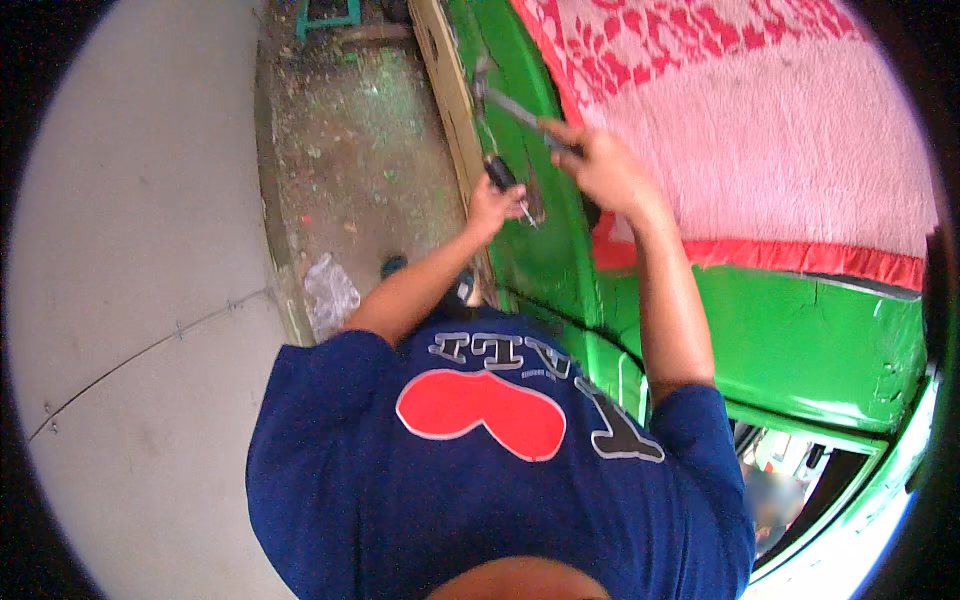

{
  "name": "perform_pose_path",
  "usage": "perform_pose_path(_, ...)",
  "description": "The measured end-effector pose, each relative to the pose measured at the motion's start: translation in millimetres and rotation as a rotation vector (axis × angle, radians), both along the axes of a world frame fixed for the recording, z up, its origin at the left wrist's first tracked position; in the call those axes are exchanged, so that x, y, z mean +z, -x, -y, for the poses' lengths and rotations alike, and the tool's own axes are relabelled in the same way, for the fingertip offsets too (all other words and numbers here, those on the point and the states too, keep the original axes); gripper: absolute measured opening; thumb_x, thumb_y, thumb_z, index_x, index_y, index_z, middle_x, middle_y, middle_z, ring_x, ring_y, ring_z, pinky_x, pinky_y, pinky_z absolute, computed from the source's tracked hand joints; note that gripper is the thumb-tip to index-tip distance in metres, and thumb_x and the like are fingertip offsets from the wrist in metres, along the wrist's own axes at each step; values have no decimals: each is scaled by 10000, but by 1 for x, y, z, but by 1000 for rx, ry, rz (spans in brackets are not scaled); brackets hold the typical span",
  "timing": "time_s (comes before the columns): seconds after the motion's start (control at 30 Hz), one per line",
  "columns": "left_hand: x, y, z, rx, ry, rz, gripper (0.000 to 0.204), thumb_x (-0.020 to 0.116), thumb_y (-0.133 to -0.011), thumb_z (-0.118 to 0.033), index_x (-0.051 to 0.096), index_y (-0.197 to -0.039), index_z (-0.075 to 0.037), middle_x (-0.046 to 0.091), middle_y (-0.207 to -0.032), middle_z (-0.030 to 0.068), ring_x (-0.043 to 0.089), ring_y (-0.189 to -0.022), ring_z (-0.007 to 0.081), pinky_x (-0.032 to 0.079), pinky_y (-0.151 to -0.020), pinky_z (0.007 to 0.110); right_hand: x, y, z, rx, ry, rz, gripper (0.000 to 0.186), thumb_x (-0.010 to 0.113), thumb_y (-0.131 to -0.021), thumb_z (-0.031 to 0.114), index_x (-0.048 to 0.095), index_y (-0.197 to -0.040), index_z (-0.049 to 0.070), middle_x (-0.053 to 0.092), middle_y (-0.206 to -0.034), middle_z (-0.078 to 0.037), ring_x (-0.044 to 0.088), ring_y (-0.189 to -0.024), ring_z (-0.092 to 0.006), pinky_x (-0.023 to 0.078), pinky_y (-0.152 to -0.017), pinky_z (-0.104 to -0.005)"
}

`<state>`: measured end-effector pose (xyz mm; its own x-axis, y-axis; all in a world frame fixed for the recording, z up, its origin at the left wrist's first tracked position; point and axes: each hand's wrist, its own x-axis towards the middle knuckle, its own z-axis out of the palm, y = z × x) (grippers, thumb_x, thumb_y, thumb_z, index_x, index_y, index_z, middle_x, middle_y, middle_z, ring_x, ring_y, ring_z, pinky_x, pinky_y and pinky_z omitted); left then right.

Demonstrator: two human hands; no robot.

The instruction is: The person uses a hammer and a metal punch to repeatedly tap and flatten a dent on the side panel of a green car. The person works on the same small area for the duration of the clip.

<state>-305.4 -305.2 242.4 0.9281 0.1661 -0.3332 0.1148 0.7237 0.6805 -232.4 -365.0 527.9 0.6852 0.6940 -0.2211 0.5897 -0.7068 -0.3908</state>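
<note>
My left hand (490, 208) is closed around a screwdriver with a black handle (500, 173). Its thin metal shaft points toward a green vehicle body panel (560, 235), with the tip at or very near the surface; I cannot tell whether they touch. In my right hand (608, 175) is a hammer (514, 108), gripped by the handle. The hammer's head lies above and slightly left of the screwdriver's handle end, apart from it. Some scuffed, dull marks show on the green panel around the tool tip.
A pink and red patterned cloth (740, 140) covers the vehicle's top at right. A tan strip (455, 105) runs along the panel's left side. Beyond lies rough dirt ground (360, 150) with a crumpled plastic bag (330, 290). A pale wall (140, 220) stands at left.
</note>
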Motion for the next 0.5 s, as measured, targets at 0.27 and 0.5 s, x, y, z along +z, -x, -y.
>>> perform_pose_path(0.27, 0, -26, -17, 67, -24, 42, 407, 660, -873, -29, 403, -1184, -84, 659, -1022, 166, 705, -807, 305, 626, -685, 401, -5, -1, 12, -194, -184, -77, 474, 630, -851, 155, 562, -1317, 104, 664, -1022, -217, 643, -948, -282, 485, -845, -361)
perform_pose_path(0.5, 2, -19, -18, 48, -32, 75, 391, 649, -886, -40, 403, -1186, -89, 653, -1045, 161, 698, -856, 311, 624, -707, 405, -11, 1, 17, -214, -170, -127, 480, 639, -832, 170, 571, -1298, 76, 650, -1102, -249, 647, -1044, -332, 471, -918, -378)
